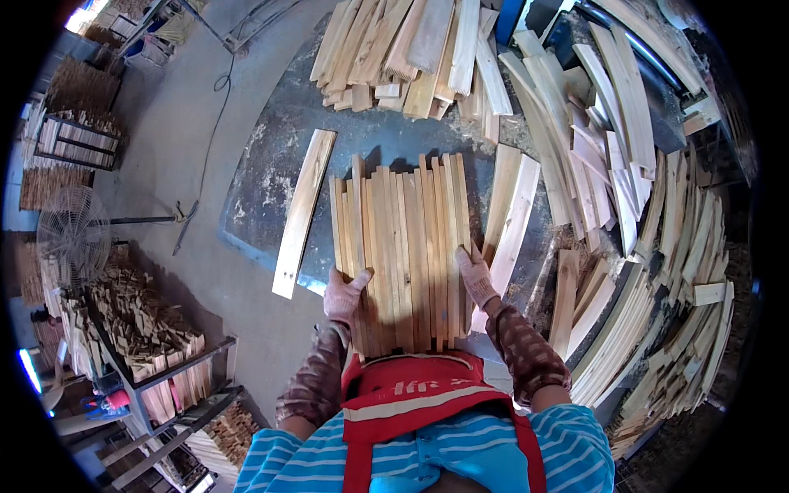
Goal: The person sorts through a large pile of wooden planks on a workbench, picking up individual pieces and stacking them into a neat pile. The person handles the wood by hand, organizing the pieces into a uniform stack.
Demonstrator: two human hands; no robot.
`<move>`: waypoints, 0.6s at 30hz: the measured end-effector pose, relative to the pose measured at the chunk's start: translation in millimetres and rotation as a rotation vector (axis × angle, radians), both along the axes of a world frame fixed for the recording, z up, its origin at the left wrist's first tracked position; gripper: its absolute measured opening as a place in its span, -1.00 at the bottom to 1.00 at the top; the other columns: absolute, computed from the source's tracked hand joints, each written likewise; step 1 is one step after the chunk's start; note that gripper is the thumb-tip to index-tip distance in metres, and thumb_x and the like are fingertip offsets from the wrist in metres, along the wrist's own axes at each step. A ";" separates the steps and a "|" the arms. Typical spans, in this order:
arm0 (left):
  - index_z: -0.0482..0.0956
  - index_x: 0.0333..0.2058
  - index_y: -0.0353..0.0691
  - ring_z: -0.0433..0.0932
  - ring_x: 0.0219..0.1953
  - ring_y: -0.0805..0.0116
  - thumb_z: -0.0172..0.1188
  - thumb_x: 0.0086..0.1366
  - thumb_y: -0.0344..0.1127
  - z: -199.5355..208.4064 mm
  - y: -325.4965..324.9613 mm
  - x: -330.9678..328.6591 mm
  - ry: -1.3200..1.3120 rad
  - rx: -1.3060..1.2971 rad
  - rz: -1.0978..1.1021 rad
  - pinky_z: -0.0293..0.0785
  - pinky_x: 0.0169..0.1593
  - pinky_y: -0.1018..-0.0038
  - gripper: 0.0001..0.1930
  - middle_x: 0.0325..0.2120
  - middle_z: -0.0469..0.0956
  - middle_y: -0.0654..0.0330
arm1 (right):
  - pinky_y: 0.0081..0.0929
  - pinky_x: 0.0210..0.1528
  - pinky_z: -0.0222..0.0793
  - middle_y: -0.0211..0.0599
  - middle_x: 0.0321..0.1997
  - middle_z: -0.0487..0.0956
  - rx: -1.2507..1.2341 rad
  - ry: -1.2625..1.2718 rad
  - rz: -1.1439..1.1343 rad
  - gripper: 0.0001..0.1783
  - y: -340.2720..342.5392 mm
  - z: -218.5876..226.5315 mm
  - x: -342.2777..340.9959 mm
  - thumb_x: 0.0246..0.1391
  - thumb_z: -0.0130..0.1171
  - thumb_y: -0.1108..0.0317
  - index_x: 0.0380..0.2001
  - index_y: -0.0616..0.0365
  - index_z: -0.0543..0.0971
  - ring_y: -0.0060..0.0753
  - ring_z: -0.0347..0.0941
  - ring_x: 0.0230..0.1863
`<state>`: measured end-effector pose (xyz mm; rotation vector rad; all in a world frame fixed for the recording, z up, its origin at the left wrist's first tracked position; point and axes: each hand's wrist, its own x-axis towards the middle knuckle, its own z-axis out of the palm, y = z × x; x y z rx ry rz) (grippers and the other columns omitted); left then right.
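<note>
A bundle of several narrow wooden slats (404, 246) lies side by side, its near ends resting against my red apron. My left hand (343, 296), in a pale work glove, presses on the bundle's left edge. My right hand (475, 275), also gloved, grips the right edge. The slats reach out over a dark metal table (271, 177).
A single long plank (304, 212) lies left of the bundle, two more planks (511, 215) to its right. Heaps of boards (411, 49) fill the table's far side and the right (657, 271). A standing fan (72, 234) and racks of wood pieces (148, 329) stand at the left.
</note>
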<state>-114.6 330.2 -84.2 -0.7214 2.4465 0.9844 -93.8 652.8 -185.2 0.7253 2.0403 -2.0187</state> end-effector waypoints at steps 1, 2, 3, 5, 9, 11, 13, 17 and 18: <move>0.35 0.14 -0.40 0.60 -0.10 -0.05 0.45 -0.04 0.35 4.0 -6.7 -6.7 -0.020 0.113 -0.010 0.50 0.00 0.14 0.01 -0.16 0.61 -0.12 | -0.36 0.32 0.24 -0.03 0.35 0.39 0.096 -0.021 0.094 -0.24 -3.7 35.4 -6.6 0.35 0.07 -0.03 0.42 0.21 0.20 -0.16 0.32 0.35; 0.28 0.20 -0.39 0.59 -0.07 -0.05 0.45 -0.04 0.34 0.2 -8.7 -4.4 0.008 0.091 0.008 0.49 0.03 0.14 0.06 -0.14 0.60 -0.14 | -0.36 0.32 0.24 -0.01 0.35 0.39 0.133 -0.018 0.118 -0.25 -6.4 31.1 -9.7 0.36 0.06 -0.03 0.41 0.22 0.21 -0.16 0.33 0.34; 0.21 0.26 -0.38 0.58 -0.04 -0.06 0.46 -0.04 0.33 3.4 -3.8 -3.8 0.040 0.075 0.001 0.47 0.07 0.15 0.11 -0.11 0.59 -0.15 | -0.36 0.32 0.25 0.00 0.36 0.38 0.176 -0.011 0.116 -0.25 -4.7 31.1 -6.9 0.36 0.06 -0.03 0.40 0.23 0.22 -0.16 0.33 0.34; -0.01 0.40 -0.34 0.50 0.11 -0.08 0.47 -0.02 0.29 11.8 -2.2 -10.9 -0.040 0.095 -0.019 0.42 0.17 0.17 0.23 0.08 0.47 -0.24 | -0.39 0.30 0.26 0.02 0.30 0.44 0.260 -0.015 0.087 -0.26 -4.4 28.4 -3.2 0.35 0.08 -0.05 0.38 0.24 0.26 -0.19 0.36 0.33; 0.02 0.39 -0.35 0.32 0.28 -0.23 0.41 0.11 0.17 -22.5 -5.3 -34.4 0.457 -0.079 -0.181 0.36 0.25 0.09 0.09 0.32 0.18 -0.28 | -0.49 0.20 0.32 -0.21 0.11 0.59 0.076 0.002 -0.023 -0.36 0.4 39.7 0.4 0.35 0.11 0.04 0.30 0.27 0.36 -0.42 0.44 0.16; 0.12 0.35 -0.24 0.29 0.28 -0.33 0.37 0.14 0.12 -11.1 14.6 -87.9 0.500 -0.054 -0.195 0.35 0.26 0.06 -0.05 0.33 0.17 -0.25 | -0.51 0.17 0.33 -0.22 0.07 0.61 -0.024 -0.070 -0.093 -0.39 8.8 43.2 8.6 0.34 0.12 0.06 0.27 0.28 0.40 -0.43 0.46 0.13; 0.34 0.24 -0.15 0.31 0.24 -0.33 0.33 0.16 0.09 -7.0 24.8 -146.4 0.507 -0.147 -0.268 0.38 0.21 0.01 -0.25 0.28 0.21 -0.28 | -0.48 0.11 0.36 -0.25 0.00 0.63 -0.013 -0.115 -0.071 -0.45 13.2 50.7 21.4 0.34 0.10 0.10 0.22 0.27 0.45 -0.44 0.48 0.05; 0.57 0.10 -0.06 0.22 0.32 -0.26 0.16 0.19 0.19 -5.5 34.9 -236.1 0.125 -0.275 -0.310 0.21 0.34 0.08 -0.39 0.28 0.25 -0.23 | -0.33 -0.06 0.44 -0.13 -0.22 0.65 0.252 -0.241 -0.078 -0.53 24.9 55.3 50.6 0.28 0.10 0.07 0.08 0.18 0.55 -0.24 0.57 -0.15; 0.60 0.07 -0.03 0.20 0.33 -0.27 0.15 0.17 0.20 -11.1 28.3 -245.4 0.081 -0.260 -0.309 0.19 0.35 0.08 -0.41 0.27 0.29 -0.23 | -0.28 -0.07 0.46 -0.04 -0.24 0.66 0.281 -0.244 -0.104 -0.52 25.0 59.2 59.1 0.26 0.12 0.03 0.06 0.16 0.56 -0.12 0.61 -0.17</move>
